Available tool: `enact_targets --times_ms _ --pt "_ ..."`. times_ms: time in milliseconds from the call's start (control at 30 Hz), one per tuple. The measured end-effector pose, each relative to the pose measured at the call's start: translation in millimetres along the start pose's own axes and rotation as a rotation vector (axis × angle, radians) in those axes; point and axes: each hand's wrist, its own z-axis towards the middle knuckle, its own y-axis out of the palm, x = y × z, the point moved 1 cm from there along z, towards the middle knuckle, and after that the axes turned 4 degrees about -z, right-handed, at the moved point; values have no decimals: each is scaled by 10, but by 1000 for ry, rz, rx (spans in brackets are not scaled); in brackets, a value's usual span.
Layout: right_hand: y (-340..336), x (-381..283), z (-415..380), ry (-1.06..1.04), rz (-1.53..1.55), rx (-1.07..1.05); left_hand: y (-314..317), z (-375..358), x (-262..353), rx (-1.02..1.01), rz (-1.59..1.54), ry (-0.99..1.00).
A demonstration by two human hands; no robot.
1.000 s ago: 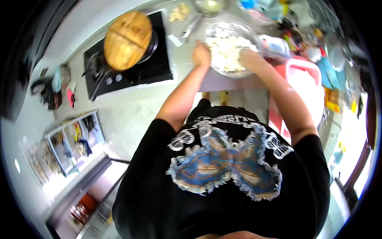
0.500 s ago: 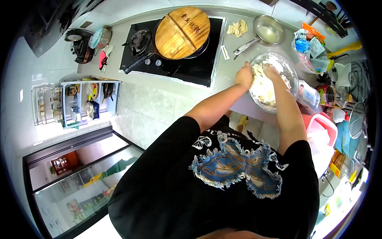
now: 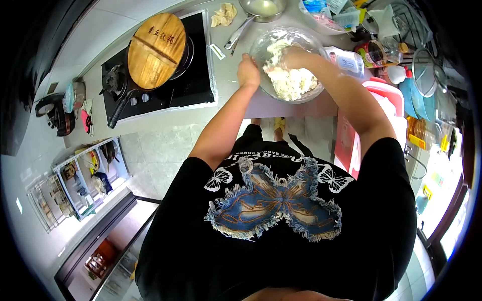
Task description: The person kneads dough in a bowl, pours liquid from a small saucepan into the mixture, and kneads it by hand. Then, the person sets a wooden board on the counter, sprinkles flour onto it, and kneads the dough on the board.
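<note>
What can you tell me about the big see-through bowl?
The glass bowl is round, clear and wide, standing upright on the grey counter near its front edge. It holds lumpy white dough. The left hand grips its rim, and the right hand presses into the dough inside.

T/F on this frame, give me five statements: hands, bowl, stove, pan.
1. The right hand is inside the glass bowl, on the dough. True.
2. The left hand holds the pan handle. False: it grips the bowl's rim.
3. A round wooden lid covers the wok on the stove. True.
4. The glass bowl is empty. False: it holds pale dough.
5. A small metal saucepan sits beyond the bowl. True.
</note>
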Motion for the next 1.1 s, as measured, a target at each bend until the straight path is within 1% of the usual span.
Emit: enact_targets --times_ms 33,67,133,167,200,267,300,333,367,400,433,467,533,567,600,667,700,767,800,833,867,900,933,967,1000,1033,1100 --pt "10 6 -75 -92 -221 -48 -8 14 15 -23 15 -34" --pt "108 84 -126 -78 -212 -49 -12 5 28 -36 13 -25" --pt "289 183 -284 -221 -379 236 -17 -15 40 5 56 15" --pt "358 226 -312 -229 -463 210 -17 -11 49 -7 54 27" --pt "414 275 -358 -213 -456 214 -23 3 63 -11 69 21" --pt "684 394 -392 -331 -472 521 -6 -21 20 -32 96 26" --pt "782 388 -371 -268 -525 489 0 -17 8 11 28 72" --pt "849 412 -353 -249 -509 494 12 -16 0 48 -40 116" --pt "924 433 -335 -269 -511 454 29 -10 -7 33 -33 134" --pt "943 431 -316 -289 -513 417 17 -13 19 23 -28 106" --pt "988 441 -201 -224 -459 322 20 -19 28 18 -24 72" --pt "1037 445 -83 -218 -447 328 10 -32 33 12 -15 81" --pt "1053 486 184 -176 -257 367 20 8 37 -1 18 75" --pt "1040 480 308 -100 -109 228 16 -11 36 2 25 81" --pt "1004 519 390 -101 -109 241 22 -8 51 9 56 86" --pt "1006 545 509 -171 -218 308 29 13 65 23 92 85" --pt "1038 533 535 -175 -252 397 38 9 74 33 88 81" --pt "999 534 675 -141 -192 422 61 24 113 45 76 82" --pt "1002 489 715 -108 -120 435 30 23 128 21 76 87" --pt "1112 464 785 -105 -113 424 19 -22 75 -12 77 87" --pt "1145 486 882 -168 -201 402 30 -42 45 -11 66 80" --pt "1090 521 966 -233 -296 386 77 23 -17 9 44 127" --pt "964 468 918 -235 -303 381 43 24 -2 21 30 170" --pt "858 432 868 -165 -229 318 35 22 1 -8 37 115" --pt "725 413 759 -94 -161 259 6 20 39 -5 31 106" --pt "597 410 588 -95 -169 255 -11 37 76 -26 47 85" --pt "428 412 268 -181 83 263 1 14 42 -50 58 56"
